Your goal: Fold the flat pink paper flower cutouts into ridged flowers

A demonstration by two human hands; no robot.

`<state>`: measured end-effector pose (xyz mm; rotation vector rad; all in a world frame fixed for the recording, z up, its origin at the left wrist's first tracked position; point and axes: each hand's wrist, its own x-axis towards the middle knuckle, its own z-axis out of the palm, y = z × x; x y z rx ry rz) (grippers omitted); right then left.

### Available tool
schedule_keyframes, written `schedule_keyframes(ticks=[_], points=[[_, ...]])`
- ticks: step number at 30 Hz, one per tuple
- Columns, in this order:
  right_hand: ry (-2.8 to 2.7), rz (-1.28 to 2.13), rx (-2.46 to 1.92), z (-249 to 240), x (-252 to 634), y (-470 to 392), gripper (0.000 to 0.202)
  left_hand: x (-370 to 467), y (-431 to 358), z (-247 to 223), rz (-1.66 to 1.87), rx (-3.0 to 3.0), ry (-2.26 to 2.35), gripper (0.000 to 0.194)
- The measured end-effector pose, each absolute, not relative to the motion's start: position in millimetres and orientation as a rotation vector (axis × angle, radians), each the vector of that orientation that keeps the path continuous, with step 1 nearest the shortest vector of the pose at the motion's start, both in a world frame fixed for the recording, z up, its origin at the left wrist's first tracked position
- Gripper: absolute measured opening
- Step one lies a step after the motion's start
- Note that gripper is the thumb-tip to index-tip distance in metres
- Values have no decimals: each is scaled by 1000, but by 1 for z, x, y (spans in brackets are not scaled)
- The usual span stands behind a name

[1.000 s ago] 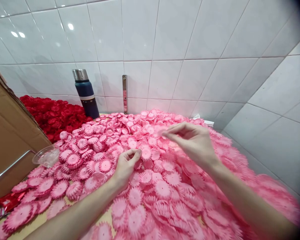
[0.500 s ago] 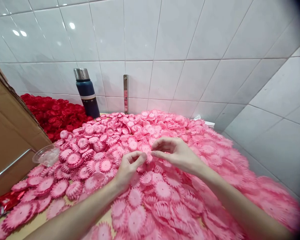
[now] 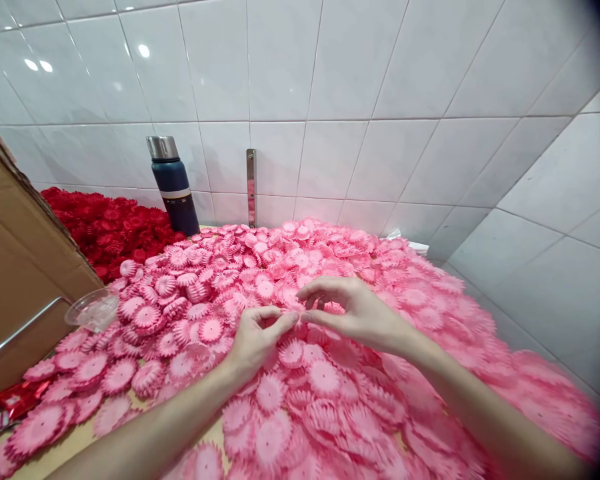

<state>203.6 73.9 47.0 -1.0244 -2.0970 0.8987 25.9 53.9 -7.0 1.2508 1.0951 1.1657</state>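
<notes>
Pink scalloped discs (image 3: 325, 378) with small centre holes lie in a wide heap under and around both hands. My left hand (image 3: 260, 337) is at the middle of the heap, its thumb and index finger closed in a pinch. Facing it from the right, my right hand (image 3: 347, 307) has its fingers curled and its thumb tip near the left thumb tip. Something pink seems to be between the fingertips, but it blends into the heap and I cannot make it out.
A dark blue bottle (image 3: 175, 187) stands by the tiled wall, beside a red heap (image 3: 125, 230). A cardboard box (image 3: 25, 240) rises at the left, with a clear plastic dish (image 3: 94, 310) and a red wrapper (image 3: 19, 398) near it. A metal strip (image 3: 251, 188) is on the wall.
The thumb tips have come closer together. My right hand's fingers have shifted slightly left, and its curled lower fingers show more.
</notes>
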Motion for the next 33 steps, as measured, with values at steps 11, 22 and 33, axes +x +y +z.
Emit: schedule_keyframes(ticks=[11,22,33], points=[[-2256,750,-892,51,206,73,20,24,56,-7,1166,1198,1033,23],[-2315,604,-767,43,210,79,17,20,60,-14,1144,1198,954,31],[-2237,745,-842,50,206,71,12,19,63,-20,1129,1219,976,36]])
